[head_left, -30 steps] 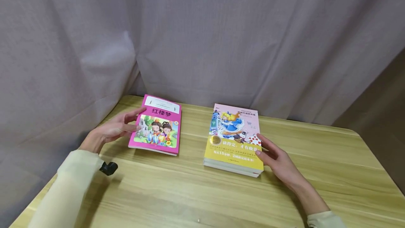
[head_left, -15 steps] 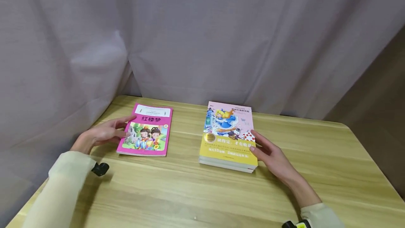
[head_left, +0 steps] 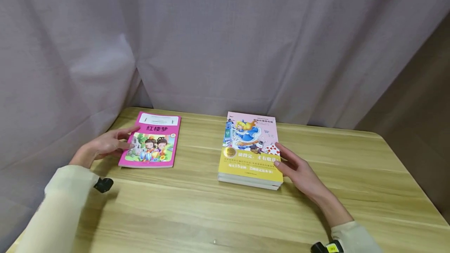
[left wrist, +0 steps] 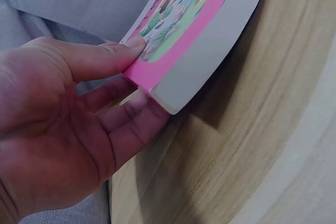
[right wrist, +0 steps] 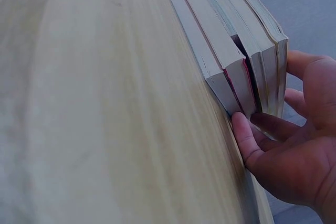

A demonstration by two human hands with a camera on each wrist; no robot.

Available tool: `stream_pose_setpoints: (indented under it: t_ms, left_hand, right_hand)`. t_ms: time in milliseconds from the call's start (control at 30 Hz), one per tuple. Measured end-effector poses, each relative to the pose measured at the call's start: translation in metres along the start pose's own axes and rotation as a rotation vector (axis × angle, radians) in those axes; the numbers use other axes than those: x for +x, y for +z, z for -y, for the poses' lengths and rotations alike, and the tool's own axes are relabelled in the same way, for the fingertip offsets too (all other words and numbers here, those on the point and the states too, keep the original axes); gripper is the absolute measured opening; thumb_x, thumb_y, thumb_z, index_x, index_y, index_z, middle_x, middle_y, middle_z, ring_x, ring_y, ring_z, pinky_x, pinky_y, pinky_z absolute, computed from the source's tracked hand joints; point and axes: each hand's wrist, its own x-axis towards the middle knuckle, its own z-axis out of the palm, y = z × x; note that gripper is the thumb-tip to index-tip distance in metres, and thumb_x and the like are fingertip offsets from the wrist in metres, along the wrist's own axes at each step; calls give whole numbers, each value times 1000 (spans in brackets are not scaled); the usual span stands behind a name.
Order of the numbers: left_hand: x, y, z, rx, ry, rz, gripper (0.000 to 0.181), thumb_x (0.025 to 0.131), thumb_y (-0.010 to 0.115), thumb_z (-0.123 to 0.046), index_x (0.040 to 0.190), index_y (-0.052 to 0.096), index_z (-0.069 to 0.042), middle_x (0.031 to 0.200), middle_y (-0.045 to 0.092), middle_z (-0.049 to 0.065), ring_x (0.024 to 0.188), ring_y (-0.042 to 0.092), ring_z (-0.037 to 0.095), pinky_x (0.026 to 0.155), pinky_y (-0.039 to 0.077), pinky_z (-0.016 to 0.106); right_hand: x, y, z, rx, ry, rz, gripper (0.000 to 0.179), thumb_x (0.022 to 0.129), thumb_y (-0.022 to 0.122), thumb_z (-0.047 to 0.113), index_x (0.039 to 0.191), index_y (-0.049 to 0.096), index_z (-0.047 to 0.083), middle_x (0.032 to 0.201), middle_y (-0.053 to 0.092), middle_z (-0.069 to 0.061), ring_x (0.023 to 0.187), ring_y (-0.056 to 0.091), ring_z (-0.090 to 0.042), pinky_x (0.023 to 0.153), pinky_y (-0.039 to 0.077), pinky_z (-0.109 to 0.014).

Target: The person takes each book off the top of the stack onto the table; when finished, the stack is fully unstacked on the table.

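My left hand [head_left: 109, 145] pinches a pink book [head_left: 151, 139] by its left edge, at the left of the table in the head view. The left wrist view shows the thumb [left wrist: 113, 60] on the cover and fingers [left wrist: 134, 124] beneath, with shadow under the book. Right of it lies a stack of books [head_left: 253, 149]; its top book has a pink and yellow cover with a girl in blue. My right hand [head_left: 304, 175] touches the stack's right side with relaxed fingers. The right wrist view shows its fingertips [right wrist: 240, 124] low along the page edges.
The wooden table [head_left: 183, 210] extends in front of the books and to the right. A grey curtain [head_left: 211, 42] hangs along its back and left. Black wrist devices [head_left: 103, 185] show at both sleeves.
The pink book has shifted left and turned slightly with my left hand. My right hand has stayed at the stack. The head view has shifted a little.
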Motion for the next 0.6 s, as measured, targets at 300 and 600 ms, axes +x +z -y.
stream_pose_setpoints:
  t_ms: [300,600]
  left_hand:
    - [4,-12,3,-3,-6,10,80,107,56,-6,170,8,-16,160,22,34,111,60,21,90,61,30]
    - [4,-24,10,64,-35,-37,79,107,55,-8,170,7,-18,166,14,35,123,53,33,91,56,29]
  right_hand:
    - [0,-1,1,-19,26,6,72,107,63,40,168,30,24,171,32,-21,152,40,-42,96,43,-6]
    - [1,-1,2,-19,16,9,71,107,63,37,168,31,22,169,35,-21,147,46,-41,97,44,-7]
